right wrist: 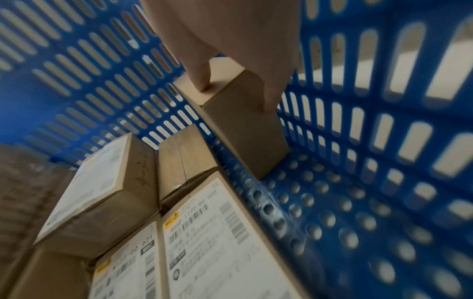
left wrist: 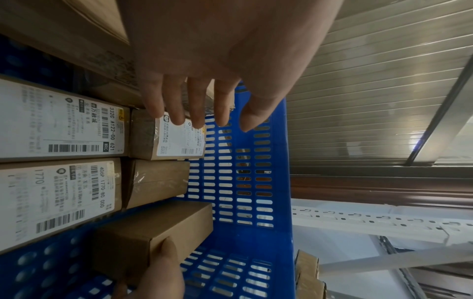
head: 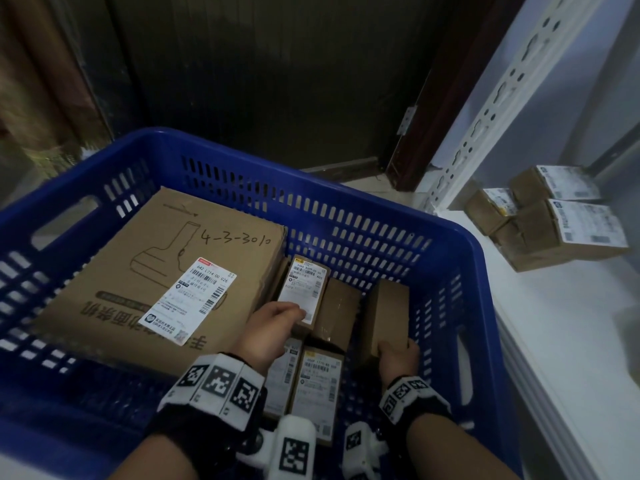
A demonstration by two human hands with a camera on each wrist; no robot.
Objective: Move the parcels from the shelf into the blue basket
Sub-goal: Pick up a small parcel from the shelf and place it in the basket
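The blue basket (head: 346, 188) holds a large cardboard box (head: 166, 271) on its left and several small parcels on its right. My left hand (head: 294, 315) lies with straight fingers (left wrist: 179, 109) on a small labelled parcel (head: 304, 289) beside the large box. My right hand (head: 398, 351) grips the near end of a plain brown parcel (head: 388, 313), thumb on one face and fingers on the other (right wrist: 238, 97). That parcel (right wrist: 243, 129) stands on the basket floor near the right wall (right wrist: 358, 141). More parcels (head: 561, 223) are stacked on the white shelf (head: 554, 323).
A white perforated shelf post (head: 502, 98) rises at the right, behind the basket's far right corner. A dark door (head: 277, 81) stands behind the basket. Two labelled parcels (head: 311, 382) lie flat near my wrists. Bare basket floor (right wrist: 345, 212) shows right of the held parcel.
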